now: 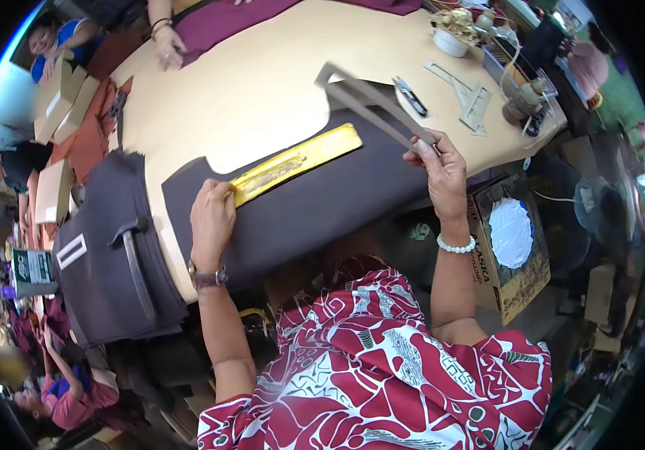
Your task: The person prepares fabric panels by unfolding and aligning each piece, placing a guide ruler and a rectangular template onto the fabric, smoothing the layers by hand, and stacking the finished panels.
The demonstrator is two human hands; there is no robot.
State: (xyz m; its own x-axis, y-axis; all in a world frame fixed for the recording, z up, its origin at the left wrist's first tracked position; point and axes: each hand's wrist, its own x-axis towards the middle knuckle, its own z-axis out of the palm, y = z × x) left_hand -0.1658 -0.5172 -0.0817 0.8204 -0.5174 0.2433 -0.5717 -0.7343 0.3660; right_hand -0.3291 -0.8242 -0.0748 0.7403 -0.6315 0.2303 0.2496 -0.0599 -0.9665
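Across the table lies a dark cut fabric piece (300, 202) with curved notches along its far edge. On it rests a long flat yellow strip (322, 154) with a dark, worn-looking patch along its middle. My left hand (213, 217), wearing a wristwatch, pinches the strip's left end. Raised over the fabric's right part, my right hand (442, 165) grips one end of a narrow grey rectangular frame (363, 101). The frame is tilted, its far end pointing up and left. A bead bracelet circles my right wrist.
Thread snips (410, 96) and clear rulers (469, 97) lie at the right. Dark fabric (105, 247) hangs over the left edge, bearing a white frame (72, 251) and a curved dark bar (138, 274). Another person's hand (168, 49) is near maroon cloth (225, 26) opposite.
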